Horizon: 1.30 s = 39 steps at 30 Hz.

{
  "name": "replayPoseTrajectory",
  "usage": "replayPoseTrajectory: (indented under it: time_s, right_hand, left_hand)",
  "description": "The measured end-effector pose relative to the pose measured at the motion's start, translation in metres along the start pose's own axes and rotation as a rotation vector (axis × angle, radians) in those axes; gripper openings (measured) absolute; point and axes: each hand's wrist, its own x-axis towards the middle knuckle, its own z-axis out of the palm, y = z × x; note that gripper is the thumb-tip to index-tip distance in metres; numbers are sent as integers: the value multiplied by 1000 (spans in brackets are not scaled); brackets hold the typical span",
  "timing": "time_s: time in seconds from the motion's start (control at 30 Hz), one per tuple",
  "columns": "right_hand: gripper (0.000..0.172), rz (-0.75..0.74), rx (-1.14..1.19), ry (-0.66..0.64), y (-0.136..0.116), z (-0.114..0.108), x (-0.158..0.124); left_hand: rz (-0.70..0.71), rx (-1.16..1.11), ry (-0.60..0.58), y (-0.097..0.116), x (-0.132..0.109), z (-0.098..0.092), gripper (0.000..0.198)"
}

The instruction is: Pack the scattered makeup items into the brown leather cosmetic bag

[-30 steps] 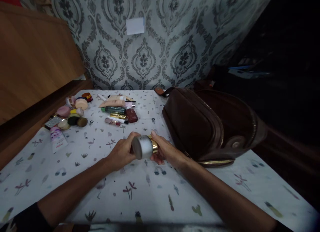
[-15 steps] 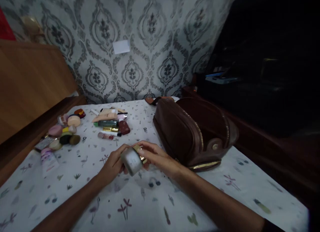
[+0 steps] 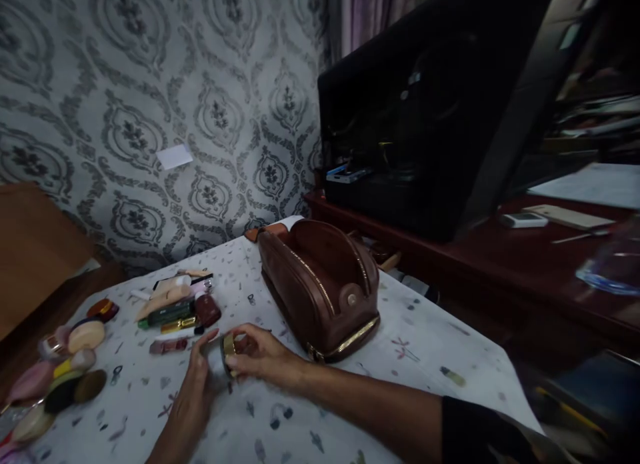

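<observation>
A frosted jar with a gold lid (image 3: 229,349) is between my two hands above the patterned cloth. My left hand (image 3: 193,387) is closed round the jar's pale body, its fingers fairly straight along the far side. The thumb and fingers of my right hand (image 3: 263,357) curl round the gold lid. Blur hides whether lid and body are apart. Just beyond my right hand stands a brown leather toiletry bag (image 3: 300,291), its zipped top gaping.
Tubes and bottles, among them a green bottle (image 3: 170,314), lie beyond my left hand. Sponges, a powder puff (image 3: 87,335) and brushes are at the far left. A dark red desk (image 3: 450,264) with a large black screen (image 3: 400,137) borders the right side.
The view has swung right, bringing more of the desk into sight. The jar has turned, its gold lid now facing my right hand, and both hands remain at it.
</observation>
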Motion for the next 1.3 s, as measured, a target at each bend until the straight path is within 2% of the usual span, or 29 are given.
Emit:
replayPoseTrajectory:
  time_s: [0.1, 0.2, 0.27, 0.37, 0.53, 0.67, 0.8, 0.9, 1.0, 1.07, 1.17, 1.3]
  right_hand:
    - [70, 1, 144, -55, -5, 5, -1]
    - [71, -40, 241, -96, -20, 10, -6]
    - [73, -109, 221, -105, -36, 15, -13]
    - [73, -260, 74, -104, -70, 23, -32]
    - [64, -464, -145, -9, -125, 23, -64]
    - [52, -551, -222, 138, -153, 5, -76]
    - [44, -598, -241, 240, -175, -20, -81]
    - [52, -594, -325, 316, -187, -40, -81]
    - [63, -558, -458, 406, -189, -58, -77]
    - [63, -537, -560, 445, -184, -67, -74]
    - [55, -541, -699, 466, -175, -76, -69]
    - [46, -540, -800, 481, -170, -79, -70]
  left_hand:
    - [68, 31, 51, 23, 4, 5, 62]
    - [179, 63, 44, 53, 12, 5, 63]
    - [277, 72, 48, 76, 16, 5, 64]
    - [411, 29, 48, 112, 18, 10, 69]
    - [580, -295, 87, 167, 22, 40, 75]
    - [699, -390, -40, 193, 48, 74, 68]
    - [709, -348, -168, 201, 80, 101, 70]
    - [641, -215, -149, 195, 91, 110, 72]
    - [613, -65, -104, 184, 91, 111, 72]
    - [638, 3, -148, 177, 87, 109, 68]
    - [662, 75, -235, 173, 83, 107, 62]
    - [662, 177, -195, 169, 85, 108, 62]
